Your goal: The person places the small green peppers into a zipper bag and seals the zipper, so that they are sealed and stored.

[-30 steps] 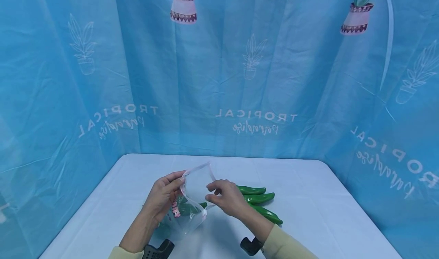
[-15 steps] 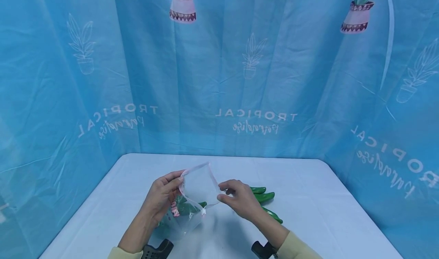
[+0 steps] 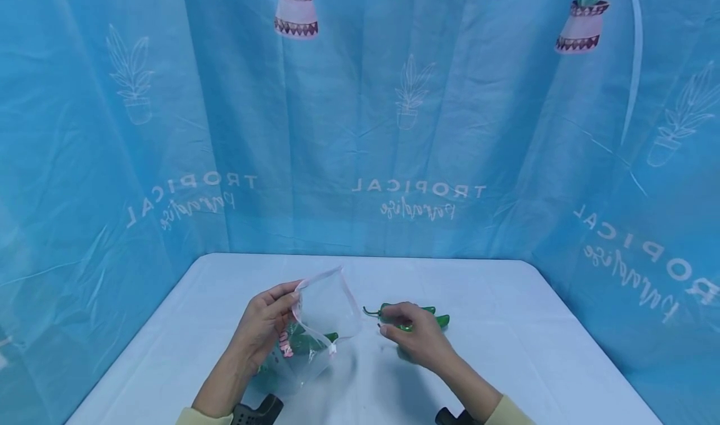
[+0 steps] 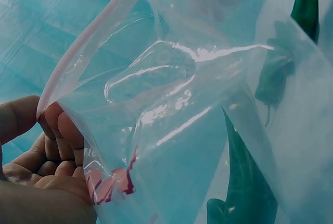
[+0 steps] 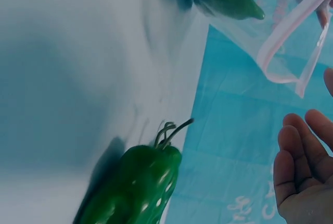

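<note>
A clear plastic bag (image 3: 326, 306) with a pink-edged mouth stands open, pinched at its left edge by my left hand (image 3: 263, 322). In the left wrist view, thumb and fingers (image 4: 57, 125) grip that rim. A green pepper (image 3: 306, 342) shows through the film. My right hand (image 3: 419, 337) is over the green peppers (image 3: 443, 320) right of the bag, fingers loosely bent; contact with them cannot be told. The right wrist view shows the hand (image 5: 307, 177) apart from the bag, beside a stemmed green pepper (image 5: 140, 182).
The white table (image 3: 506, 350) lies under everything, with a blue printed curtain (image 3: 360, 131) behind and at the sides. Dark wrist devices (image 3: 259, 410) sit at both cuffs.
My right hand has moved away from the bag's mouth, rightward over the peppers. My left hand holds the bag in nearly the same place.
</note>
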The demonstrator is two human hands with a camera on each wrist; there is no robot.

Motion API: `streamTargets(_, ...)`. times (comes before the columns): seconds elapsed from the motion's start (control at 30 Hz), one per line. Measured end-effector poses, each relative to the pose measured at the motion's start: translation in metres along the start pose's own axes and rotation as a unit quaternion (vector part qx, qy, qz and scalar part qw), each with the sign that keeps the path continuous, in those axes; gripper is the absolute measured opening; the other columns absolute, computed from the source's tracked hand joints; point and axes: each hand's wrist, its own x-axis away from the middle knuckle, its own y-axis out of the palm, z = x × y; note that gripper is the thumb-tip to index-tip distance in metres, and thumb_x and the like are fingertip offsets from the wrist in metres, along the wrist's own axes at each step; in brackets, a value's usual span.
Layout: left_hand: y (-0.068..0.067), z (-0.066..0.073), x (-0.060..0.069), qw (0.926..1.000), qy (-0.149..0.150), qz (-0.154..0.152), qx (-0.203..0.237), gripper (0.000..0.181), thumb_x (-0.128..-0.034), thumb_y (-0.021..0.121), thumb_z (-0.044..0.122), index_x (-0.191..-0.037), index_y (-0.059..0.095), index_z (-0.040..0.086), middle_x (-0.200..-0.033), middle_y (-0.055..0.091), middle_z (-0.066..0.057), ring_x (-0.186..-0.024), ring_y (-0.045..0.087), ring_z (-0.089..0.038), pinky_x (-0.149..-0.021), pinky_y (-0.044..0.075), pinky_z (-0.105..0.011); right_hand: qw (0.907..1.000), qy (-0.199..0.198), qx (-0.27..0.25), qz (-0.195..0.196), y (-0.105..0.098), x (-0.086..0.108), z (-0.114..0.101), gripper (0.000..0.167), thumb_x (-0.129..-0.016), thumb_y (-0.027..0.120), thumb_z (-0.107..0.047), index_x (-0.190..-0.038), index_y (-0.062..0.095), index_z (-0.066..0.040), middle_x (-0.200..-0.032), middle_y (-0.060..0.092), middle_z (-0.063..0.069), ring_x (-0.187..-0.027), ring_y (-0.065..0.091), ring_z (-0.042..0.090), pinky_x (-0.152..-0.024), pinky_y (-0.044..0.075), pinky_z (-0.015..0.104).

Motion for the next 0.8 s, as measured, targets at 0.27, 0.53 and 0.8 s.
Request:
streamTargets(0.27,0.001,0.000,0.003,0.9999,0.011,-0.001,-0.009,0.043,-0.0898,0.063,0.021,-0.126,0.054,-0.001,-0.100,0.066,0.006,-0.081,0.059,-0.012,-0.073,0.051,-0.020,0.9992,0.031,0.015,0.021,-0.008,0.008,0.013,0.034,-0.080,0.071,-0.042,-0.107,0.066,-0.021,-0.107,0.068,-0.002,-0.096,0.063,0.016,-0.081,0.052,0.034)
streamTargets(0.53,-0.001,0.000,0.002,0.9999,0.010,-0.004,-0.004,0.041,-0.0899,0.063,0.021,-0.125,0.056,0.001,-0.100,0.066,0.004,-0.081,0.060,-0.011,-0.075,0.052,-0.021,0.9973,0.059,0.019,0.039,-0.015,0.012,0.025,0.034,-0.078,0.073,-0.040,-0.108,0.066,-0.024,-0.105,0.068,-0.003,-0.097,0.064,0.015,-0.082,0.052,0.035)
streamTargets(0.8,-0.001,0.000,0.002,1.0000,-0.003,0.005,0.001,0.040,-0.0891,0.064,0.022,-0.124,0.057,0.003,-0.102,0.067,0.005,-0.081,0.061,-0.011,-0.075,0.052,-0.022,0.9955,0.082,0.014,0.045,-0.018,0.015,0.038,0.037,-0.079,0.074,-0.034,-0.110,0.066,-0.016,-0.104,0.068,-0.002,-0.093,0.062,0.012,-0.081,0.051,0.032)
